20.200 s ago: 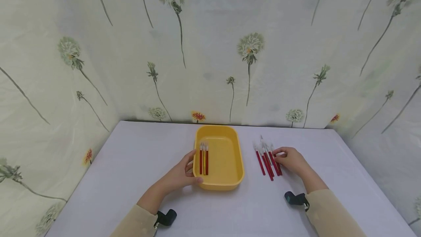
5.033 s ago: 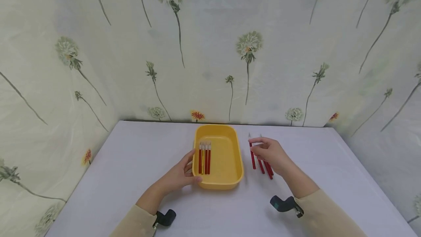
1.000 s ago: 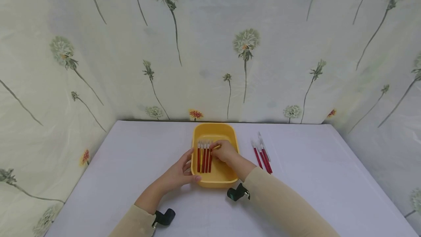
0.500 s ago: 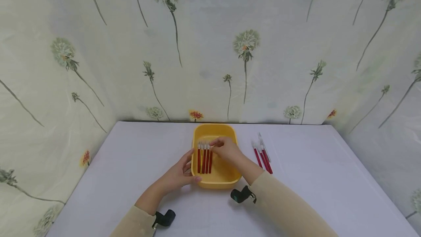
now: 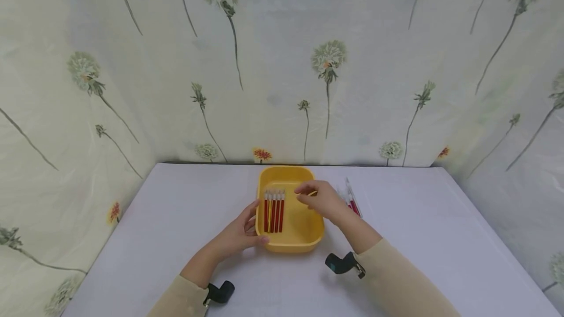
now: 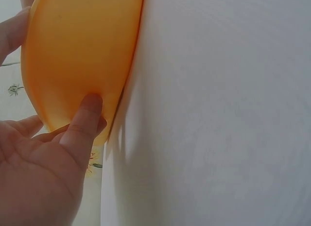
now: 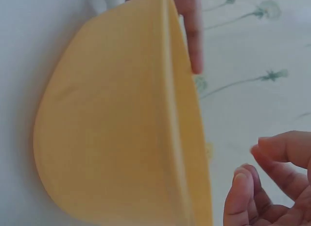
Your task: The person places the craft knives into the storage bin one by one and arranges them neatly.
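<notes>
In the head view a yellow plastic tray [image 5: 290, 248] holds a row of slim red sticks [image 5: 281, 216] with pale, pointed upper ends, like pens or fine brushes. One yellow stick [image 5: 270, 216] lies among them. My left hand [image 5: 240, 231] grips the tray's left side, thumb at the near corner; the left wrist view shows fingertips [image 6: 91, 100] against its outer wall. Over the tray's right part hovers my right hand [image 5: 325, 203], thumb and forefinger parted with nothing between them. More red sticks [image 5: 353, 205] lie right of the tray, partly hidden behind that hand.
A white-covered table [image 5: 194, 194] bears everything. Behind it and at both sides hangs a pale cloth [image 5: 273, 62] printed with dandelions. Each sleeve cuff carries a small black camera [image 5: 221, 291].
Since the oldest frame, red sticks have gone from the table pile into the tray's row. In the last half second my right hand has let go of one and moved right; the left stays put.
</notes>
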Available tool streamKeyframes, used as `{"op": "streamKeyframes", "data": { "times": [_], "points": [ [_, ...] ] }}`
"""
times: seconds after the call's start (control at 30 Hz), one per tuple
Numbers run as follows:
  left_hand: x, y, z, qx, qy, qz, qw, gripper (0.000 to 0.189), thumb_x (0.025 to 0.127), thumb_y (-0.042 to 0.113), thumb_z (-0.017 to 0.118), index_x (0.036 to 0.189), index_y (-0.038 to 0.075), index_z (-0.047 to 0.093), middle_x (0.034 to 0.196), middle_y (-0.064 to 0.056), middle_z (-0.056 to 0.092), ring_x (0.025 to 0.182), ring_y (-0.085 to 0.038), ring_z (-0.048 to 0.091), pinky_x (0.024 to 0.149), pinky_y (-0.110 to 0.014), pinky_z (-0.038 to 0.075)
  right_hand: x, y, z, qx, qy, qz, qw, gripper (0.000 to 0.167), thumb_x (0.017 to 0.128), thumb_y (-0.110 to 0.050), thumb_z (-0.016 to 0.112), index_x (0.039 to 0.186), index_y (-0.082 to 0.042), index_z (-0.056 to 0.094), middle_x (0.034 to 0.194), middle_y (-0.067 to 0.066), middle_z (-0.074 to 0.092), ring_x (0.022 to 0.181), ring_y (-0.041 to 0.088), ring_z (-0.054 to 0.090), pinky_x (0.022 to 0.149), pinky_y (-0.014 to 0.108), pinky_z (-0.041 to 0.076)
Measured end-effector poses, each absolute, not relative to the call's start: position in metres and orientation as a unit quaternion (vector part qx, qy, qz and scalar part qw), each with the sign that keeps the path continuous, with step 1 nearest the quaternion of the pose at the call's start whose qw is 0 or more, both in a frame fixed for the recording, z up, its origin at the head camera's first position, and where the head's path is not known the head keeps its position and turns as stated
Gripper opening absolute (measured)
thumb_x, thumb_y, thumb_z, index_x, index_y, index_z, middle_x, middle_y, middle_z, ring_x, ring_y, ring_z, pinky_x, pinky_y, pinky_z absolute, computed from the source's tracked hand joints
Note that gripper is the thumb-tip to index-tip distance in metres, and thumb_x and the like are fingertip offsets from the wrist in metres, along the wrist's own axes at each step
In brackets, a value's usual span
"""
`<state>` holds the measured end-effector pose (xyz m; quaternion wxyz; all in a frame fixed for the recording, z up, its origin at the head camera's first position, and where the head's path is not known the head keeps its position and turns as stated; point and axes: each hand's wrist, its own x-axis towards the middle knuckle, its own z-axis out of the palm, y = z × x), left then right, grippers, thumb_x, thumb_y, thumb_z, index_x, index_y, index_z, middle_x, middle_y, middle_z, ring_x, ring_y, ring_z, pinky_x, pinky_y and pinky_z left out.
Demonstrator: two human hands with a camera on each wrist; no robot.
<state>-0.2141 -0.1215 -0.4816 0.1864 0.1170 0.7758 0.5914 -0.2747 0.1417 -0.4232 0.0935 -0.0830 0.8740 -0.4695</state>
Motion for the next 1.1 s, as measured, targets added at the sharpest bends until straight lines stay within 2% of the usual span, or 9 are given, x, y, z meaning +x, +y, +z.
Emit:
{"op": "streamKeyframes", "data": {
  "times": [0.23, 0.5, 0.67, 0.93, 1.1],
  "points": [
    [-0.214, -0.121, -0.481, 0.112, 0.776, 0.593, 0.185, 0.105, 0.085, 0.028, 0.082, 0.162, 0.021, 0.012, 0.165, -0.016, 0.018, 0.143, -0.036, 0.038, 0.11, -0.046, 0.041, -0.268, 0.161, -0.413, -0.082, 0.878, -0.465, 0.082, 0.019, 0.095, -0.016, 0.07, 0.113, -0.009, 0.072, 0.106, 0.007, 0.068, 0.096, 0.032, 0.065, 0.078, 0.032, 0.059],
    [-0.214, -0.12, -0.481, 0.117, 0.776, 0.592, 0.183, 0.104, 0.085, 0.027, 0.082, 0.162, 0.02, 0.011, 0.165, -0.016, 0.018, 0.143, -0.035, 0.038, 0.11, -0.045, 0.041, -0.264, 0.186, -0.404, -0.061, 0.895, -0.438, 0.065, 0.023, 0.097, -0.022, 0.068, 0.117, -0.011, 0.071, 0.11, 0.005, 0.069, 0.091, 0.027, 0.064, 0.076, 0.032, 0.058],
    [-0.213, -0.121, -0.483, 0.111, 0.783, 0.585, 0.181, 0.105, 0.084, 0.029, 0.083, 0.162, 0.022, 0.012, 0.165, -0.014, 0.018, 0.145, -0.034, 0.035, 0.111, -0.045, 0.04, -0.262, 0.201, -0.405, -0.049, 0.897, -0.434, 0.061, 0.024, 0.097, -0.027, 0.067, 0.117, -0.014, 0.071, 0.112, 0.006, 0.068, 0.092, 0.023, 0.062, 0.082, 0.037, 0.059],
    [-0.214, -0.122, -0.485, 0.117, 0.78, 0.589, 0.179, 0.106, 0.084, 0.029, 0.083, 0.162, 0.021, 0.012, 0.166, -0.014, 0.017, 0.144, -0.034, 0.037, 0.11, -0.044, 0.041, -0.265, 0.223, -0.415, -0.031, 0.896, -0.439, 0.054, 0.024, 0.098, -0.026, 0.065, 0.119, -0.013, 0.07, 0.111, 0.009, 0.068, 0.098, 0.032, 0.061, 0.08, 0.038, 0.058],
    [-0.215, -0.122, -0.486, 0.119, 0.777, 0.592, 0.179, 0.106, 0.084, 0.029, 0.083, 0.162, 0.021, 0.011, 0.166, -0.014, 0.017, 0.144, -0.033, 0.037, 0.11, -0.044, 0.041, -0.269, 0.236, -0.424, -0.02, 0.9, -0.433, 0.05, 0.028, 0.099, -0.028, 0.064, 0.122, -0.012, 0.068, 0.112, 0.01, 0.067, 0.101, 0.033, 0.061, 0.083, 0.042, 0.058]
  ]
}}
